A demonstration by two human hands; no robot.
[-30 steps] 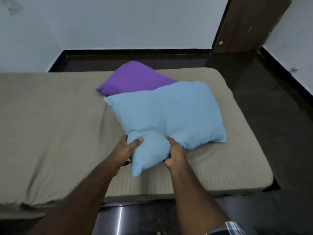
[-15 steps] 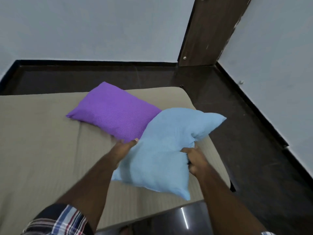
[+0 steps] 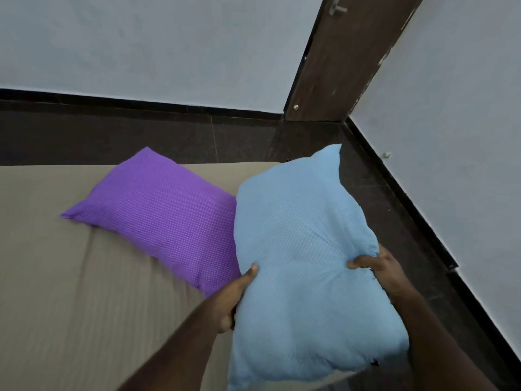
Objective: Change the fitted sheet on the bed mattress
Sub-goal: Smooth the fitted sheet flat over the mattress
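A light blue pillow (image 3: 304, 249) is lifted off the bed at the right, held on end between both hands. My left hand (image 3: 234, 294) grips its left side with the thumb on top. On the pillow's right edge, my right hand (image 3: 377, 266) grips with the fingers curled over. A purple pillow (image 3: 158, 213) lies flat on the mattress, left of the blue one. The mattress wears a beige striped fitted sheet (image 3: 56, 292), smooth apart from a crease below the purple pillow.
Dark polished floor (image 3: 169, 136) runs behind the bed and along its right side. Pale walls meet at a corner with a brown wooden door (image 3: 346, 57). A black skirting strip (image 3: 423, 221) lines the right wall.
Both hands have raised the blue pillow off the mattress and swung it to the right, over the bed's edge. The purple pillow stays where it lay and is now fully uncovered.
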